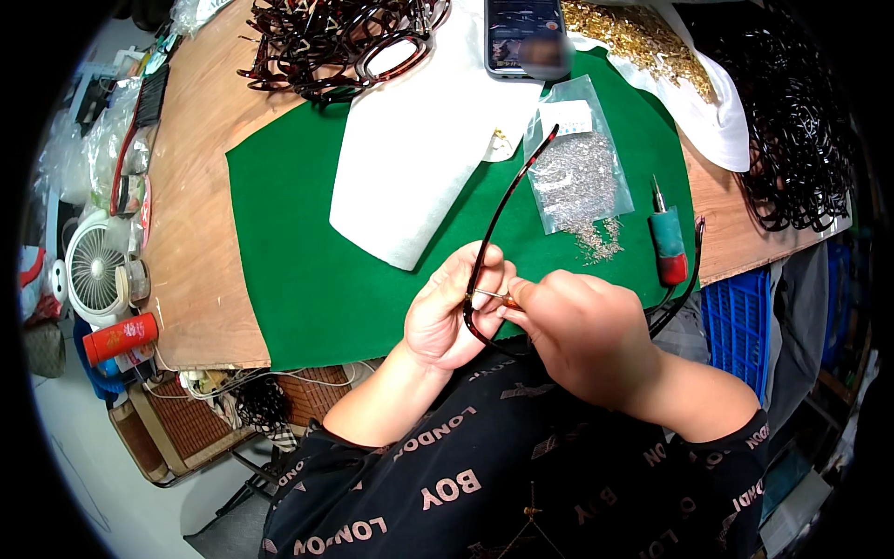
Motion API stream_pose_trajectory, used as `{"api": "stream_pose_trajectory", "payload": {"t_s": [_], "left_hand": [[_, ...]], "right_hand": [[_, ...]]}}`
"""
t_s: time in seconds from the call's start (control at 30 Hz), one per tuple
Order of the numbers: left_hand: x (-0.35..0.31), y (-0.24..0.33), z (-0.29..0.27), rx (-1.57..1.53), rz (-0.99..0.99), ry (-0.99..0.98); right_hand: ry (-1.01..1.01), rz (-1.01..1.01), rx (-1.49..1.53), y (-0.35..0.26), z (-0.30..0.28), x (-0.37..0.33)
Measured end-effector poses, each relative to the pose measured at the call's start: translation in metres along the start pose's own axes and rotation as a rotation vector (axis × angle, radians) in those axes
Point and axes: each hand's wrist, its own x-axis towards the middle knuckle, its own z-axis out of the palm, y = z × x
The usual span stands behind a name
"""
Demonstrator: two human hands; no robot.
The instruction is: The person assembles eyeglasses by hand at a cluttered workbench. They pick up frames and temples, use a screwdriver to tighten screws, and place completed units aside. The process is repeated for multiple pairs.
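A tortoiseshell eyeglass frame (498, 210) is gripped in my left hand (438, 321), its long temple pointing up and away over the green mat. My right hand (587, 335) pinches a small screwdriver (491, 294). Its thin metal shaft points left and meets the frame near the hinge, between my fingers. A dark curved temple (697, 270) shows past my right hand; where it joins is hidden. Just beyond my hands, small silver screws (596, 242) spill from a clear plastic bag (577, 168).
A green mat (298, 242) and white cloth (400, 186) cover the wooden table (200, 186). A teal-and-red electric screwdriver (669, 244) lies at right. Around stand piled frames (345, 47), a phone (521, 37), gold parts (643, 42), dark temples (792, 130), a fan (96, 265) and a red canister (121, 338).
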Motion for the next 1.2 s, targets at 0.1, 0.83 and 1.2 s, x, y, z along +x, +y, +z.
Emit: {"api": "stream_pose_trajectory", "payload": {"t_s": [0.1,0.83,1.2], "left_hand": [[-0.001,-0.001,-0.002,0.059,0.016,-0.005],[-0.005,0.0,-0.001,-0.007,-0.036,0.041],[-0.005,0.0,0.0,-0.051,-0.062,0.061]], "right_hand": [[-0.047,0.21,0.507,0.005,-0.002,0.006],[-0.454,0.764,1.303,0.023,-0.014,0.014],[-0.133,0.311,0.877,0.013,0.001,0.004]]}}
